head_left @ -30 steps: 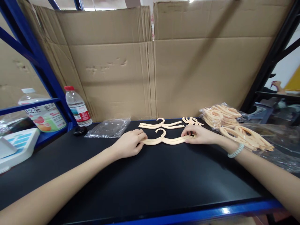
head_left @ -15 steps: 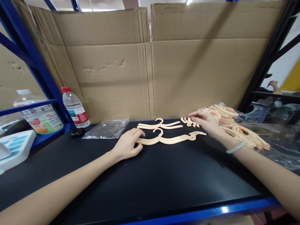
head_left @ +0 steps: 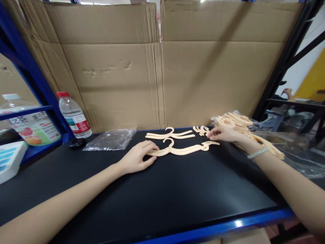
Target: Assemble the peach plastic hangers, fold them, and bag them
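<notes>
Hands rest on a black table (head_left: 162, 193) with a blue front edge, seen from above by the person wearing the camera. The left hand (head_left: 138, 156) lies flat with fingers loosely spread, its fingertips pressing the left end of a pale peach plastic hanger (head_left: 181, 149) that lies flat near the middle of the table. The right hand (head_left: 223, 133), with a pale beaded bracelet (head_left: 258, 152) at the wrist, has its fingers together at a small cluster of peach clips (head_left: 201, 129) just beyond the right end of that hanger; whether it actually grips one cannot be told. A second hanger (head_left: 169, 134) of the same kind lies just behind the first, closer to the back. To the right, touching the right wrist, a pile of more hangers (head_left: 240, 122) lies on clear plastic wrap. Left of the hangers lies a crumpled clear plastic bag (head_left: 111, 139), and further left stands an upright water bottle (head_left: 72, 115) with a red cap, beside a blue shelf post. Flattened cardboard (head_left: 162, 67) stands as a wall behind the table.
</notes>
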Motion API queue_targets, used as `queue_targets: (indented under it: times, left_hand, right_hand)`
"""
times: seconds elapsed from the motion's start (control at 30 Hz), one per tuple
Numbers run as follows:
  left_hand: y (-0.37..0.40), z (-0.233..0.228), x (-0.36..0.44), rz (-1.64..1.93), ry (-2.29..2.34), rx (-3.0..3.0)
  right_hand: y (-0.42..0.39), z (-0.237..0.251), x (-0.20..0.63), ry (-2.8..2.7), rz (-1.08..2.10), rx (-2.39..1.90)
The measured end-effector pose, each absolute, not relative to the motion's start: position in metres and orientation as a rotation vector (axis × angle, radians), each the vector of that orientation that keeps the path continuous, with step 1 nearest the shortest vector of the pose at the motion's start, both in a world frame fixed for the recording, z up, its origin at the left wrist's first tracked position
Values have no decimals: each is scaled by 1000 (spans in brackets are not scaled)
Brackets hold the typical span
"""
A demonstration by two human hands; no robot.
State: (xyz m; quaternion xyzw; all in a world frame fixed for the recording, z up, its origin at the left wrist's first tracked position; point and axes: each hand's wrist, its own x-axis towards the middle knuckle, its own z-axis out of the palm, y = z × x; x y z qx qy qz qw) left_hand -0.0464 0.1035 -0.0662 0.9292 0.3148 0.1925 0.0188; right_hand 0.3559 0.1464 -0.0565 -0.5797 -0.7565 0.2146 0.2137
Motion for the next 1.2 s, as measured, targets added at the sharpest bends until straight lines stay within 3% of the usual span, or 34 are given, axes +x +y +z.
queue_targets:
  times: [0.8,1.2]
  left_hand:
    - [108,-72,-47,677,1041,2887]
    - [111,-73,-49,861,1138,2873]
  right_hand:
    - [145,-59,351,-2177,625,-1619]
    - [146,-61,342,-1849,234,-1663]
